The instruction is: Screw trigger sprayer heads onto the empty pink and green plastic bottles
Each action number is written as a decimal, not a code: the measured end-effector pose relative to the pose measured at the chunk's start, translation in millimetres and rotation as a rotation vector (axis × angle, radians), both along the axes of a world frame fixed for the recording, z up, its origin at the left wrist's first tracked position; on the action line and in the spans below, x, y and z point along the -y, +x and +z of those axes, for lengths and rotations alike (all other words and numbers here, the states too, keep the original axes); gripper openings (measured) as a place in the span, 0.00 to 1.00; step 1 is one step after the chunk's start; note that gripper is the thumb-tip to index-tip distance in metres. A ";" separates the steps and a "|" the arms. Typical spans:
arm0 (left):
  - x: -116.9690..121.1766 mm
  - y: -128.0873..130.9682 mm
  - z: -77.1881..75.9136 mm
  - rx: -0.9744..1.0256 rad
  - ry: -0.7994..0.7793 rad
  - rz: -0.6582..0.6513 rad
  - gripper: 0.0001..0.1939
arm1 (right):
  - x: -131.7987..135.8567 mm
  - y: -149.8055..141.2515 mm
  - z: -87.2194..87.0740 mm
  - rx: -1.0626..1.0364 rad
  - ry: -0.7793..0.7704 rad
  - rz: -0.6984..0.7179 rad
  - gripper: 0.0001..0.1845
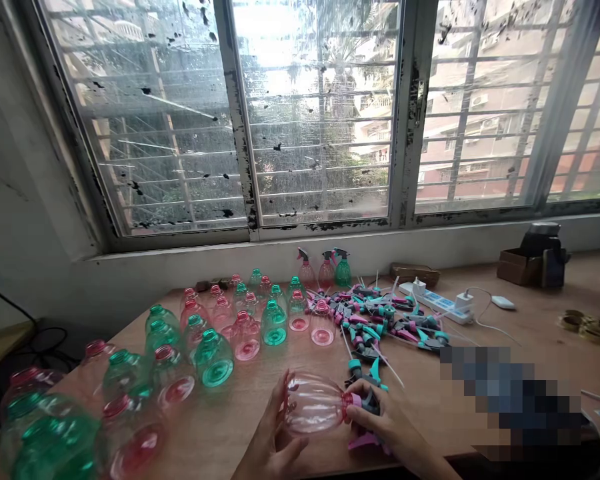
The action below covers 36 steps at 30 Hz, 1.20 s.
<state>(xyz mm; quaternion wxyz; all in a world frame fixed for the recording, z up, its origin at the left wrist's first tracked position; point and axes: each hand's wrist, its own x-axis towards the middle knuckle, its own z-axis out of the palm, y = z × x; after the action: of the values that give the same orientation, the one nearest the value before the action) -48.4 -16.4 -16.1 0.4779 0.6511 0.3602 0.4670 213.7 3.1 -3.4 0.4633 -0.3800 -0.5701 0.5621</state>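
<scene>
A clear pink spray bottle [314, 403] lies on its side in the air just above the table's near edge, its neck pointing right. My left hand [275, 427] is wrapped around its base end. At the neck, my right hand [380, 417] grips the pink and grey spray head [363, 402], which sits at the bottle's mouth; whether it is screwed tight I cannot tell. A pink trigger shows below my right fingers. Just behind that hand lies a loose teal and grey spray head [363, 370].
Rows of green and pink open bottles [215, 359] fill the table's left side. Behind my hands is a pile of spray heads [375, 313] with tubes. Three bottles with heads [326, 270] stand by the wall. A power strip [437, 302] lies back right.
</scene>
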 end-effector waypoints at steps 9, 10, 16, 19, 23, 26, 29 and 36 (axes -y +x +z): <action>-3.0 2.7 -2.6 0.115 -0.025 -0.038 0.48 | -1.7 0.7 -3.4 -0.026 -0.001 0.042 0.22; -4.0 3.0 -2.6 0.120 -0.031 -0.049 0.46 | -2.1 0.9 -4.5 -0.033 -0.001 0.045 0.22; -8.8 -0.5 -6.5 0.050 -0.031 -0.019 0.44 | -5.2 2.2 -11.5 -0.038 -0.015 0.048 0.20; -9.0 -4.2 -8.3 -0.040 0.024 0.024 0.46 | -6.5 2.3 -15.5 -0.040 -0.015 0.042 0.20; -6.1 -4.4 -8.7 -0.093 0.098 0.065 0.45 | -6.4 2.3 -18.6 -0.053 -0.013 0.055 0.19; -4.6 -1.4 -9.7 -0.045 0.059 0.070 0.47 | -5.8 1.6 -17.1 -0.064 -0.022 0.078 0.19; -6.1 1.3 -11.4 0.037 0.008 0.035 0.51 | -4.8 -0.3 -12.6 -0.078 -0.036 0.112 0.20; -8.3 1.2 -4.7 0.055 0.043 -0.022 0.45 | -4.3 -1.9 -8.8 -0.106 -0.048 0.113 0.21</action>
<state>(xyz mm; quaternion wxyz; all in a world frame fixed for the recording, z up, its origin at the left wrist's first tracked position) -47.2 -8.0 -20.8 0.4787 0.6519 0.3295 0.4872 211.8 7.4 -12.1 0.4511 -0.3278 -0.5517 0.6202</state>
